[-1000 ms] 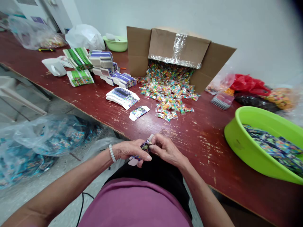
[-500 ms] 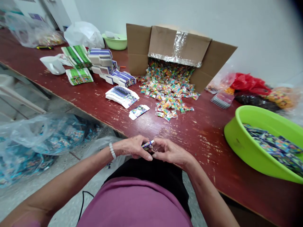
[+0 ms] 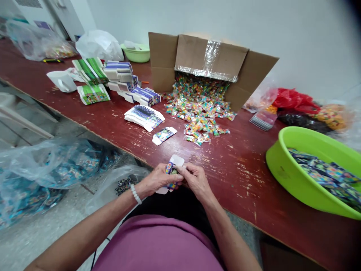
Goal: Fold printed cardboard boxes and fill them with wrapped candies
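— Scuffed red surface [image 3: 239, 150] running along a pale wall [image 3: 121, 17], worn through in patches and loaded with stuff. So where's the action?

— Down at the near edge, just in front of the person's purple top [image 3: 160, 244]. Both hands are on one small printed carton [image 3: 169, 168], white flap sticking up past the fingers.

— Who's got which bit?

— Left hand [image 3: 157, 179], the one with the pale bead bracelet [image 3: 135, 194] at the wrist, is wrapped round the body with its thumb across the front. Right hand [image 3: 196, 179] has its thumb and fingers closed on the upper right edge, near the flap. Fair warning, the fingers cover a lot, so it's hard to say if anything's inside.

— And around it?

— A single flat carton [image 3: 164, 135] lies just beyond, with a fanned stack of cartons [image 3: 144, 117] behind that. Farther left there's purple bundles [image 3: 120, 71], green bundles [image 3: 90, 70] and a white cup [image 3: 62, 81].

— What's spilling out in the middle?

— Wrapped candies [image 3: 201, 107], loads of them, pouring from a cardboard box [image 3: 210, 54] with its flaps spread.

— That lime thing?

— Big green tub [image 3: 278, 165] on the right, dark shiny packets [image 3: 324, 175] in it. Clear bag [image 3: 56, 162] of blue packets is on the floor, left.
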The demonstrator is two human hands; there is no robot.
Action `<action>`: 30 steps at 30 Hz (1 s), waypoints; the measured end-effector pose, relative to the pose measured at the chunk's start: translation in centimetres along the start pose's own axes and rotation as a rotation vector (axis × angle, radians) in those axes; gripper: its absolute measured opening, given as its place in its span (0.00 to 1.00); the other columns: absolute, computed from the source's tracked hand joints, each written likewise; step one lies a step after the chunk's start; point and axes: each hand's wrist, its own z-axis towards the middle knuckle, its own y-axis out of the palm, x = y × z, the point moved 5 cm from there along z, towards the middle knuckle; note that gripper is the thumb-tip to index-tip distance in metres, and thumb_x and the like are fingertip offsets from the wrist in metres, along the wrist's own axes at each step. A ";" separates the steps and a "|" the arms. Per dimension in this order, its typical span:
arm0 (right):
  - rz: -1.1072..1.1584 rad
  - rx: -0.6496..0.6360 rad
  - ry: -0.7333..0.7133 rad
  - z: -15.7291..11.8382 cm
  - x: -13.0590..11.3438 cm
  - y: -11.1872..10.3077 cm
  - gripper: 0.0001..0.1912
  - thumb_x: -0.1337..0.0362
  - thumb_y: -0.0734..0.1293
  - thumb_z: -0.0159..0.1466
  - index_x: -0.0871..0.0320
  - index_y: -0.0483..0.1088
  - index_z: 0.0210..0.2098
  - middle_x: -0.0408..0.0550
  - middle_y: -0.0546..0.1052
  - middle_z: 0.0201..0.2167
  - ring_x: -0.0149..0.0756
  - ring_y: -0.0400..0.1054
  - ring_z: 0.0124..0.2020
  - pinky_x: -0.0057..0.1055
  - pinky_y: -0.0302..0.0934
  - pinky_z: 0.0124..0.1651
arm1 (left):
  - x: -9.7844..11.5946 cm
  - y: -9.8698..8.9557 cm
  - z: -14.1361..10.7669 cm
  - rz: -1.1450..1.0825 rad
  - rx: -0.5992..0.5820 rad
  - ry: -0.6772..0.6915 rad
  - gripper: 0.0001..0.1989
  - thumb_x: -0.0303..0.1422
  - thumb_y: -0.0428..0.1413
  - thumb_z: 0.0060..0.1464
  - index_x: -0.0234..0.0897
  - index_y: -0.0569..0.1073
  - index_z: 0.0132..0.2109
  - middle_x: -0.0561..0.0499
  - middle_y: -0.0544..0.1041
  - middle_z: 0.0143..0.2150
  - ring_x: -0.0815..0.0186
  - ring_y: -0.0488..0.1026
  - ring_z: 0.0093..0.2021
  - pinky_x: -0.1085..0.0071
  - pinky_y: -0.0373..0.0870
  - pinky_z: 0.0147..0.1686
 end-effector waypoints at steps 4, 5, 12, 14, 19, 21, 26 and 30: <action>-0.076 0.077 -0.018 0.0 -1.0 -0.8 0.20 0.51 0.68 0.63 0.58 0.70 0.22 0.40 0.68 0.19 0.30 0.61 0.22 0.25 0.55 0.24 | 0.9 -0.6 -0.8 0.082 0.124 0.181 0.15 0.35 0.63 0.51 0.34 0.73 0.45 0.50 0.78 0.39 0.65 0.75 0.38 0.70 0.72 0.39; -0.066 0.055 -0.009 0.0 -1.1 -0.8 0.19 0.51 0.68 0.63 0.58 0.71 0.24 0.41 0.69 0.19 0.31 0.62 0.22 0.25 0.56 0.24 | 0.9 -0.7 -1.1 0.048 0.165 0.210 0.19 0.34 0.63 0.51 0.36 0.71 0.49 0.50 0.78 0.41 0.65 0.76 0.39 0.69 0.73 0.40; 0.310 0.130 0.007 -0.7 -0.7 1.1 0.28 0.58 0.71 0.61 0.52 0.62 0.59 0.45 0.80 0.37 0.37 0.75 0.34 0.30 0.70 0.34 | 0.3 -0.5 -2.6 -0.183 0.318 0.282 0.34 0.34 0.64 0.51 0.45 0.58 0.62 0.49 0.78 0.47 0.63 0.79 0.39 0.68 0.76 0.37; 0.349 0.154 -0.026 -0.9 -0.8 1.6 0.21 0.59 0.71 0.61 0.53 0.69 0.52 0.46 0.81 0.40 0.38 0.76 0.38 0.32 0.71 0.39 | 0.3 -0.6 -2.5 -0.194 0.319 0.295 0.30 0.35 0.64 0.51 0.43 0.63 0.59 0.48 0.77 0.49 0.63 0.78 0.41 0.67 0.76 0.40; 0.293 0.155 -0.007 -0.6 -0.7 1.0 0.13 0.54 0.71 0.60 0.57 0.76 0.38 0.45 0.79 0.32 0.34 0.72 0.31 0.29 0.67 0.33 | 0.1 -1.0 -2.1 -0.164 0.283 0.245 0.20 0.39 0.62 0.54 0.38 0.70 0.51 0.52 0.77 0.37 0.65 0.75 0.36 0.71 0.73 0.35; 0.275 0.118 0.060 -0.2 -0.4 0.6 0.14 0.52 0.72 0.58 0.59 0.75 0.31 0.43 0.76 0.25 0.31 0.67 0.24 0.27 0.62 0.27 | 0.1 -0.9 -2.1 -0.164 0.256 0.233 0.18 0.39 0.61 0.55 0.38 0.71 0.50 0.52 0.77 0.36 0.66 0.74 0.35 0.71 0.72 0.35; 0.384 0.006 0.147 0.7 -0.2 0.1 0.19 0.54 0.78 0.50 0.57 0.72 0.36 0.38 0.73 0.24 0.28 0.63 0.21 0.25 0.59 0.25 | 0.4 -1.0 -2.3 -0.047 0.256 0.244 0.14 0.40 0.60 0.57 0.36 0.74 0.45 0.51 0.77 0.38 0.66 0.73 0.36 0.71 0.70 0.37; 0.237 -0.058 0.006 0.6 -0.9 0.2 0.12 0.55 0.74 0.57 0.57 0.75 0.35 0.41 0.74 0.25 0.28 0.63 0.22 0.25 0.58 0.26 | 0.2 -1.4 -2.3 -0.165 0.287 0.262 0.21 0.39 0.65 0.53 0.39 0.68 0.50 0.56 0.75 0.33 0.69 0.73 0.33 0.73 0.70 0.34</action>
